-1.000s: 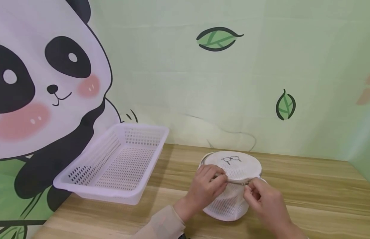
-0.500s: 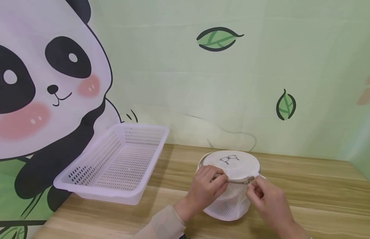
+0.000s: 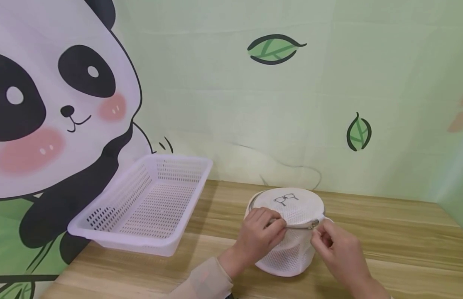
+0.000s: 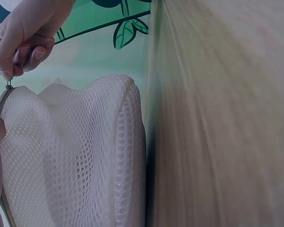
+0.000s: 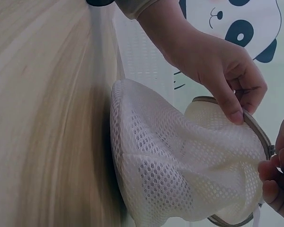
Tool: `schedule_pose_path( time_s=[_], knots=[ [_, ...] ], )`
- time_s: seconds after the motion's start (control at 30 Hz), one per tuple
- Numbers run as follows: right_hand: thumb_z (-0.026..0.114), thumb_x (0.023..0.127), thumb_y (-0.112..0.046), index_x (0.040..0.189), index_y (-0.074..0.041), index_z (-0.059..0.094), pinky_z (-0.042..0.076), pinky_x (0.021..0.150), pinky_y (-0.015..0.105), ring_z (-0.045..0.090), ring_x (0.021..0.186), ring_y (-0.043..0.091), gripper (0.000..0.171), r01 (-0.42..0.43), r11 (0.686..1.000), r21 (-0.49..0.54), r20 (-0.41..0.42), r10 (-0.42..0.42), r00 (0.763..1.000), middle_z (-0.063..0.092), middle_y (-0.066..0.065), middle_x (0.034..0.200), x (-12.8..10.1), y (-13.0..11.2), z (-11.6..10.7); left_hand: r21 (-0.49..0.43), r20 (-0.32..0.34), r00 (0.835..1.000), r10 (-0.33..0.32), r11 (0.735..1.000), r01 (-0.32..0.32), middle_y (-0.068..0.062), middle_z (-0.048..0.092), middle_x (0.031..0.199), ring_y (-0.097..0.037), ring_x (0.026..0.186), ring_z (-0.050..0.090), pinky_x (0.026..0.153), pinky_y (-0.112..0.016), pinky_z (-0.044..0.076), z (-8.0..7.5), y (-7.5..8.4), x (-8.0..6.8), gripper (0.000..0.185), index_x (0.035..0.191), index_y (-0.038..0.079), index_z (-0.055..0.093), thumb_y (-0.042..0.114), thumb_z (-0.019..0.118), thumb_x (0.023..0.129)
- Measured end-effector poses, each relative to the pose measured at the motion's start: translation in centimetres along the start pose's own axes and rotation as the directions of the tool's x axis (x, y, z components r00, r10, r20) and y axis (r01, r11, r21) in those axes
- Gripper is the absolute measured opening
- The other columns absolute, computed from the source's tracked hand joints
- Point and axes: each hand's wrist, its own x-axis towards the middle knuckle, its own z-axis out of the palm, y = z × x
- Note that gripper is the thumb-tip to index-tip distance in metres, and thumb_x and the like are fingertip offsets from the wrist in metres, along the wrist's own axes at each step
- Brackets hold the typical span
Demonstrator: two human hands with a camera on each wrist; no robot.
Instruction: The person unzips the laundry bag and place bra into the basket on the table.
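Note:
A white mesh laundry bag (image 3: 285, 253), round with a flat lid bearing a small glasses-like print, stands upright on the wooden table. A greyish zipper (image 5: 258, 130) runs round the lid's edge. My left hand (image 3: 259, 236) holds the near left part of that edge, thumb on the mesh side in the right wrist view. At the near right of the rim, my right hand (image 3: 337, 249) pinches the small zipper pull (image 4: 9, 84), seen between thumb and finger in the left wrist view. The bag's mesh side sags in folds. The bag's inside is hidden.
A white plastic basket (image 3: 171, 243) with slotted walls stands to the left of the bag, with nothing seen in it. Behind the wooden table (image 3: 403, 232) hangs a light green backdrop (image 3: 216, 104) with a panda and leaves.
My right hand has moved a little to the right along the rim with the zipper pull. The lid has shifted slightly left, while my left hand stays nearly in place.

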Motion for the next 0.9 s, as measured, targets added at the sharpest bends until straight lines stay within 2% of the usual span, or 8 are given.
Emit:
schedule_pose_path(
  time_s=[0.27, 0.6, 0.9],
  knots=[
    [0.064, 0.069, 0.003, 0.065, -0.018, 0.048, 0.032, 0.047, 0.009, 0.036, 0.055, -0.009, 0.026, -0.025, 1.000, 0.007, 0.023, 0.024, 0.999, 0.044, -0.016, 0.057, 0.00, 0.19, -0.02, 0.002, -0.005, 1.000, 0.006, 1.000, -0.006, 0.004, 0.063, 0.084, -0.008, 0.078, 0.060, 0.071, -0.019, 0.049, 0.03, 0.08, 0.01, 0.010, 0.080, 0.016, 0.065, 0.019, 0.074, 0.076],
    [0.067, 0.075, -0.003, 0.068, -0.021, 0.050, 0.029, 0.046, 0.013, 0.032, 0.054, -0.008, 0.025, -0.081, 0.995, -0.060, 0.140, 0.089, 0.986, 0.039, -0.017, 0.058, -0.25, 0.63, 0.12, -0.004, 0.030, 0.999, -0.026, 1.000, 0.026, 0.003, 0.062, 0.084, -0.009, 0.076, 0.059, 0.069, -0.019, 0.048, 0.23, 0.31, -0.39, 0.015, 0.080, 0.015, 0.064, 0.019, 0.076, 0.073],
    [0.067, 0.077, -0.002, 0.069, -0.019, 0.052, 0.034, 0.046, 0.016, 0.034, 0.055, -0.008, 0.024, -0.108, 0.993, -0.050, 0.159, 0.115, 0.981, 0.043, -0.015, 0.060, -0.53, 0.68, -0.12, 0.001, 0.071, 0.997, -0.009, 1.000, 0.009, 0.003, 0.062, 0.089, -0.010, 0.083, 0.059, 0.076, -0.021, 0.048, 0.10, 0.17, 0.11, 0.021, 0.086, 0.015, 0.064, 0.025, 0.077, 0.073]
  ],
)
